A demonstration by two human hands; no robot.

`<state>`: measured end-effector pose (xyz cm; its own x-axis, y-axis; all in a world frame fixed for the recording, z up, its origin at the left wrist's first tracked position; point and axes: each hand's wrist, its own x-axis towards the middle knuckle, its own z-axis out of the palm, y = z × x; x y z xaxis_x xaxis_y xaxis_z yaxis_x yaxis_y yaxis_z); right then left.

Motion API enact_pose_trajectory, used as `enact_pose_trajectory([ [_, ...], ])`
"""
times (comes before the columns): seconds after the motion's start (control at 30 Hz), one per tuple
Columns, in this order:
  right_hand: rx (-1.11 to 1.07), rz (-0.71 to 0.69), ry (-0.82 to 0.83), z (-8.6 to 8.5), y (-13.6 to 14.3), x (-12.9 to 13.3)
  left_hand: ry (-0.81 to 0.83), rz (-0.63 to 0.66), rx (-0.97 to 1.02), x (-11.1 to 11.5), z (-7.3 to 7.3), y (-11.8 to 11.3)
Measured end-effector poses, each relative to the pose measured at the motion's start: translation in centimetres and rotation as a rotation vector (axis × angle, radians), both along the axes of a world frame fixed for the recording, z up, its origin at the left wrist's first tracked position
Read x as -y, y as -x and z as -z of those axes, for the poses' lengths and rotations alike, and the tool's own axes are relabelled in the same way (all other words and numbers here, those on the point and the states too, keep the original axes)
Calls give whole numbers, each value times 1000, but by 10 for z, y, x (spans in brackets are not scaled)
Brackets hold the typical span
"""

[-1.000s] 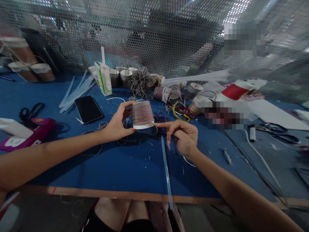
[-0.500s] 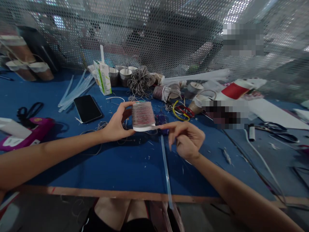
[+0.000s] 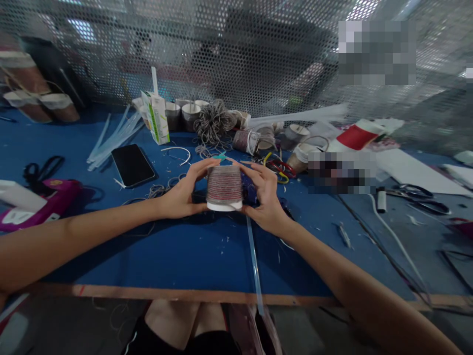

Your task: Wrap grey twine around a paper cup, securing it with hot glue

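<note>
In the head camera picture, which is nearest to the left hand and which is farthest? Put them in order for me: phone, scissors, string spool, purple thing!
From the left hand:
1. String spool: right in its grip.
2. Phone: on the table, a bit to the left.
3. Purple thing: farther out, at the left edge.
4. Scissors: way over on the right.

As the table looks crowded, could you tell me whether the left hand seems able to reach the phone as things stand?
Probably yes: the phone lies uncovered nearby, though the left hand would first have to let go of the spool.
</note>
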<state>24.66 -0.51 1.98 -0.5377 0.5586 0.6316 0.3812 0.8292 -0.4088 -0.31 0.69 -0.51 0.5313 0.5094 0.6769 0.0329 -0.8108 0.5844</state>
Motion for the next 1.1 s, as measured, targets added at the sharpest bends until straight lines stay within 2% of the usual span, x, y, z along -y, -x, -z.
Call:
enact_pose_trajectory([
  [0.13, -113, -25, 82, 8, 2, -4, -9, -59, -103, 2, -2, 2],
  [0.23, -98, 7, 92, 11, 4, -5, -43, -100, -112, 4, -5, 2],
  [0.3, -56, 19, 81, 5, 4, -4, -55, -128, -84, 4, -5, 1],
  [0.4, -6, 24, 111, -18, -7, -5, -50, -203, 44, 0, -1, 0],
  [0.5, 175, 177, 332, -50, -31, -8, -77, -291, 264, -6, 8, 2],
  [0.53, 261, 248, 366, -58, -39, -10, -94, -309, 334, -9, 11, 3],
  [0.6, 468, 293, 424, -69, -51, -12, -92, -318, 390, -11, 15, 4],
  [0.67, 638, 299, 397, -69, -52, -11, -82, -299, 376, -12, 17, 4],
  [0.73, 791, 340, 303, -62, -43, -7, -78, -288, 327, -12, 16, 2],
  [0.87, 1006, 542, 163, -51, -19, 1, -38, -328, 228, -8, 11, -1],
  [0.97, 963, 584, 114, -52, -17, 1, 14, -370, 192, -5, 9, 0],
  [1.03, 771, 510, 44, -52, -24, -2, 41, -408, 189, -4, 8, 1],
  [1.1, 484, 402, 21, -49, -31, -4, 55, -455, 191, -3, 8, 1],
])
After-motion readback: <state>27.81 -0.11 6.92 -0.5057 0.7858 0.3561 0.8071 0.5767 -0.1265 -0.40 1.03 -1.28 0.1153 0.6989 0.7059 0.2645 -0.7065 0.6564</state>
